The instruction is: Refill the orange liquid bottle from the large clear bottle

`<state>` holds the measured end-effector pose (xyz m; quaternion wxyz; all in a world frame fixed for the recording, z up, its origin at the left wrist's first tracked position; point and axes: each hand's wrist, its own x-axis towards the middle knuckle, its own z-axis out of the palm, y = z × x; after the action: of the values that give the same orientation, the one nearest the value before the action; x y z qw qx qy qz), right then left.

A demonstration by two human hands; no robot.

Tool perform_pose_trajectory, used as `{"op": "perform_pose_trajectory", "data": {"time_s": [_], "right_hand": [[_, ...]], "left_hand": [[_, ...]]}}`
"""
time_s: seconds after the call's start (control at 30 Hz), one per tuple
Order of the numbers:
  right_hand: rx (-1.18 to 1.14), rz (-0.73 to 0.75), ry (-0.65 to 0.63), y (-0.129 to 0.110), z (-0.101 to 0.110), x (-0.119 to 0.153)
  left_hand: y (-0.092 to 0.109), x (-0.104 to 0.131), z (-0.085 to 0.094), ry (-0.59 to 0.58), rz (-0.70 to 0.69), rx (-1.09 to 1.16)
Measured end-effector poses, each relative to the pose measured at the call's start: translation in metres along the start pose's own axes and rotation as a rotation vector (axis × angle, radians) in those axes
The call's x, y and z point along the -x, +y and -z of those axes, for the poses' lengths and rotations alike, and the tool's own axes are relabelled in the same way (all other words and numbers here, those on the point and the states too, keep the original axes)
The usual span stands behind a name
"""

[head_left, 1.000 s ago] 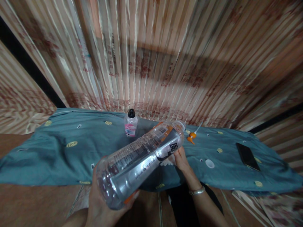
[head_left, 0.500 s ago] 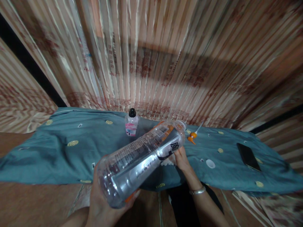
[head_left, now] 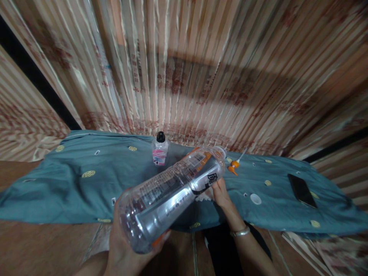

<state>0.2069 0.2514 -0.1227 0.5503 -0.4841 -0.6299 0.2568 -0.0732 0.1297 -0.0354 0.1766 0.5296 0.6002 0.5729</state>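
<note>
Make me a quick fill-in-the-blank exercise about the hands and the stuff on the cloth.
1. The left hand and right hand hold the same large clear ____.
2. The small pink-labelled container standing on the teal cloth has a ____ cap.
3. The pump head attached to the pale tube is colored ____.
4. A silver bracelet circles the ____ wrist.

Missing words: bottle; black; orange; right.

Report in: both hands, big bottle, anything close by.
Left hand gripping base; right hand at neck end, partly hidden. Large clear bottle slanted. Black-capped bottle standing beyond.
</note>
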Motion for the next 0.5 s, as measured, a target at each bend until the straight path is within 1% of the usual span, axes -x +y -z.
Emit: {"op": "perform_pose_trajectory", "data": {"time_s": [0.2, 0.33, 0.5], "right_hand": [[-0.008, -0.015, -0.005, -0.0025, -0.0001, -0.0007], [-0.019, -0.017, -0.006, -0.0021, -0.0007, -0.0012], [-0.012, -0.005, -0.009, -0.0012, -0.0005, -0.0013]], "left_hand": [[0.0111, -0.0041, 0.0025, 0.020, 0.009, 0.024], [0.0094, -0.0030, 0.0032, 0.018, 0.018, -0.011], [0.0082, -0.0037, 0.0033, 0.012, 0.032, 0.052]]}}
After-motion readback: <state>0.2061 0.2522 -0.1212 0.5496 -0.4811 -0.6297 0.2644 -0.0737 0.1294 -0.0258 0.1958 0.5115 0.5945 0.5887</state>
